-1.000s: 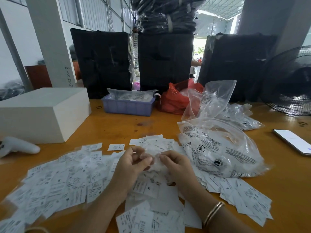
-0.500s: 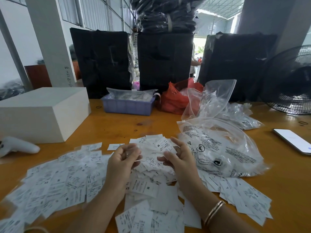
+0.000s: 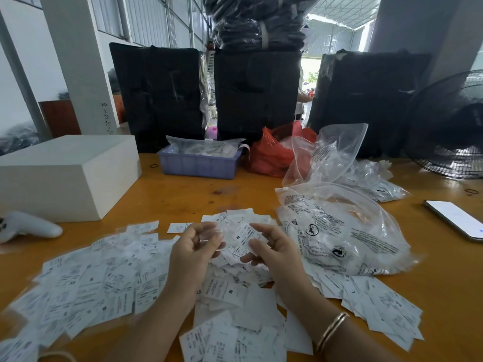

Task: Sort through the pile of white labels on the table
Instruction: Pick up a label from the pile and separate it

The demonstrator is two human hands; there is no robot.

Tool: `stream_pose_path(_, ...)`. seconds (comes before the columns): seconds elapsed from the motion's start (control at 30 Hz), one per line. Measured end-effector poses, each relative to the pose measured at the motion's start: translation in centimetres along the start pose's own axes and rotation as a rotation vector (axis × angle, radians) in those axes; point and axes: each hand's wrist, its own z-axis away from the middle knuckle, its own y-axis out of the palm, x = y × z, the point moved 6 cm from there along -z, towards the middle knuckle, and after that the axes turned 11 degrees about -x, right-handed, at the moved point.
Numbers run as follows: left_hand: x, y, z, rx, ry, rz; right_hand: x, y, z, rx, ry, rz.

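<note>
We find both hands raised just above the middle of the pile of white labels [image 3: 109, 280], which spreads across the worktop [image 3: 183, 194] beneath and to either side. The right hand [image 3: 271, 252] pinches one label [image 3: 245, 235] marked M, its long axis tilted up toward the left. The left hand [image 3: 194, 246] is loosely curled just beside it; whether it holds anything we cannot tell. A printed plastic bag [image 3: 347, 231] crowds the right; a white box [image 3: 65, 173] stands well left.

hands [image 3: 235, 246] — raised, label [image 3: 247, 235] between
</note>
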Motion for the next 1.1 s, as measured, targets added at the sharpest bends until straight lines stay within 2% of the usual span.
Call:
stream_pose_path(0.13,0.0,0.2,0.1,0.046,0.002,-0.016,0.0,0.9,0.5,0.081,-0.015,0.132)
stream_pose_path(0.37,0.2,0.9,0.5,0.177,-0.022,-0.113,0.1,0.7,0.6,0.081,-0.071,0.241)
stream_pose_path(0.73,0.6,0.6,0.4,0.142,-0.088,-0.100,0.1,0.3,0.5,0.041,-0.113,0.294)
stream_pose_path(1.1,0.4,0.5,0.4,0.085,-0.024,-0.140,1.1,0.8,1.1,0.074,-0.275,0.395)
